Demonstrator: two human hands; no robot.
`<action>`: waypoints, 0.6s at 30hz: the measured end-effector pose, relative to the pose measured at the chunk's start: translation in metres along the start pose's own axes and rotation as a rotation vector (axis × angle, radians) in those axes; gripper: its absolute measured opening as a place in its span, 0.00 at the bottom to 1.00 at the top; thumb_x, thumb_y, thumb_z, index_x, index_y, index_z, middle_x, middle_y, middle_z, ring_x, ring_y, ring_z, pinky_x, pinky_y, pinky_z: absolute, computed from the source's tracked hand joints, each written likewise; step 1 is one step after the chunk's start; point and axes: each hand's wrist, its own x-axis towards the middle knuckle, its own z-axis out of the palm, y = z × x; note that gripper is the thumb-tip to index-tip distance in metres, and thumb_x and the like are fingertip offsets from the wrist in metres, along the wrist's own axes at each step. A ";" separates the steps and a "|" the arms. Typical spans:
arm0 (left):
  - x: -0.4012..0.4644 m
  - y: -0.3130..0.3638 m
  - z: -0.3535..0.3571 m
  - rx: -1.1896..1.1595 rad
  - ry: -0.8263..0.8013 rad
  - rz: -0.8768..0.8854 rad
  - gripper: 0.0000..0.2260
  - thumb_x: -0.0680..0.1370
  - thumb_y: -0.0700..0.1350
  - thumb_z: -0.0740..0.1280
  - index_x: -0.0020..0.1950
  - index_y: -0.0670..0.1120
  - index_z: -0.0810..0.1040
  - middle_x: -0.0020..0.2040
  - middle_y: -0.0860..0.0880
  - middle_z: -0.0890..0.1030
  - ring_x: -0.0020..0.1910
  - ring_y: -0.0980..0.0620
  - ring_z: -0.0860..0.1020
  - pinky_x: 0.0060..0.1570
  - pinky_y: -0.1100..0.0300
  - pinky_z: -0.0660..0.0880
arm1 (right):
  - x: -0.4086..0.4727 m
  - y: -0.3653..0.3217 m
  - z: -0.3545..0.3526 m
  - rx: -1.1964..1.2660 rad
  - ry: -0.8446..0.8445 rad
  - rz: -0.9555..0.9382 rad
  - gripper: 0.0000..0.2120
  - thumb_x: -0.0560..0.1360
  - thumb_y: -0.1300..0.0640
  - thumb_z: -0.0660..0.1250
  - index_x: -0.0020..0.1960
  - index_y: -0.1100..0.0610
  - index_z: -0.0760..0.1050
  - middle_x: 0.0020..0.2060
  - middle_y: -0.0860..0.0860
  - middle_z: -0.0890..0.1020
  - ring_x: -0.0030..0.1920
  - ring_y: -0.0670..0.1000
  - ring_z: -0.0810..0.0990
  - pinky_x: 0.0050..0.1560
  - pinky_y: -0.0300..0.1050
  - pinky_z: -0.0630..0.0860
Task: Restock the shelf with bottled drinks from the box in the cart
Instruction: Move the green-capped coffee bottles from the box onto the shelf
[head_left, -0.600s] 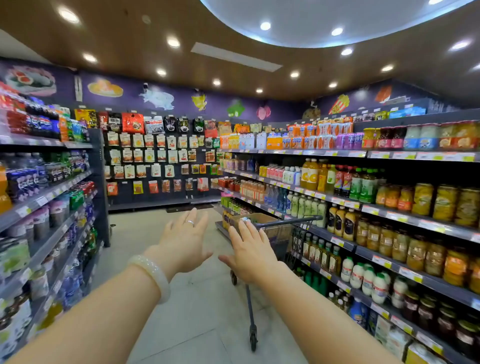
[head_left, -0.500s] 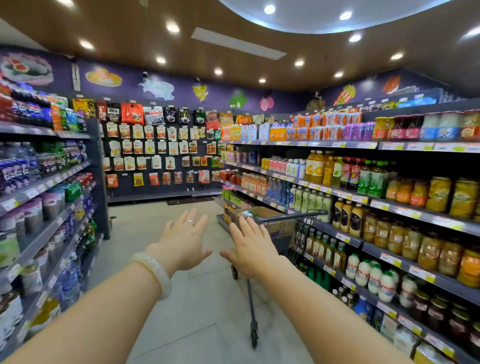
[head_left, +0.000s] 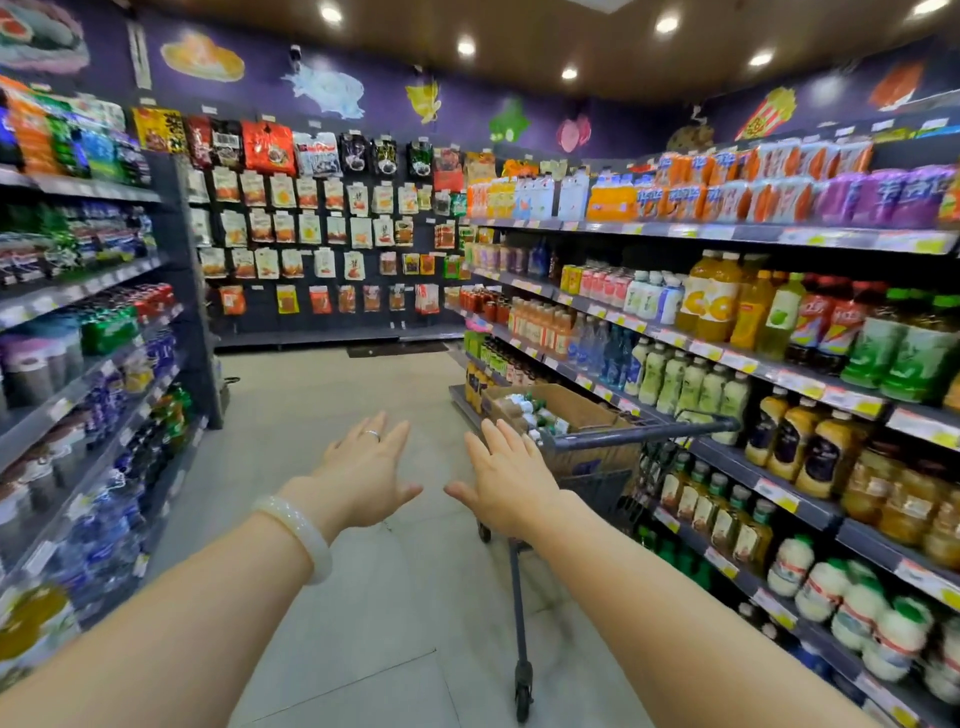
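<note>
A dark shopping cart (head_left: 597, 470) stands in the aisle against the right-hand shelves. Inside it sits an open cardboard box (head_left: 582, 408) with several small bottled drinks (head_left: 530, 410) showing at the top. Both my arms stretch forward, palms down. My left hand (head_left: 363, 467), with a ring and a white bangle on the wrist, hovers over bare floor left of the cart, fingers spread. My right hand (head_left: 506, 480) is spread too, just in front of the cart's near left corner and hiding part of it. Neither hand holds anything.
The drinks shelving (head_left: 737, 358) on the right carries juice, water and tea bottles on several levels. More stocked shelves (head_left: 88, 374) line the left side. Hanging snack packets (head_left: 311, 228) cover the back wall. Tiled floor (head_left: 332, 395) runs between the shelves.
The view has tilted down and come nearer the cart, so the box and bottles inside show more plainly. Both hands stay outstretched and spread, holding nothing.
</note>
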 end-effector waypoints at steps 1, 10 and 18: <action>0.022 -0.006 0.005 -0.007 -0.004 -0.002 0.35 0.78 0.59 0.58 0.77 0.49 0.43 0.78 0.44 0.44 0.77 0.46 0.45 0.74 0.52 0.52 | 0.022 0.003 0.007 0.003 -0.004 -0.003 0.33 0.79 0.40 0.52 0.77 0.55 0.47 0.77 0.57 0.46 0.77 0.57 0.42 0.75 0.56 0.43; 0.267 -0.065 0.009 -0.022 -0.022 0.049 0.33 0.78 0.59 0.58 0.77 0.48 0.47 0.78 0.43 0.47 0.77 0.45 0.47 0.74 0.50 0.53 | 0.262 0.045 0.045 0.010 -0.013 0.031 0.33 0.79 0.39 0.52 0.76 0.56 0.49 0.77 0.57 0.48 0.77 0.57 0.43 0.75 0.57 0.44; 0.460 -0.087 0.040 0.012 -0.090 0.134 0.32 0.78 0.59 0.58 0.76 0.47 0.51 0.78 0.42 0.47 0.77 0.44 0.48 0.74 0.50 0.54 | 0.435 0.102 0.087 0.025 -0.035 0.114 0.33 0.78 0.39 0.53 0.75 0.57 0.51 0.76 0.57 0.51 0.76 0.57 0.45 0.75 0.57 0.46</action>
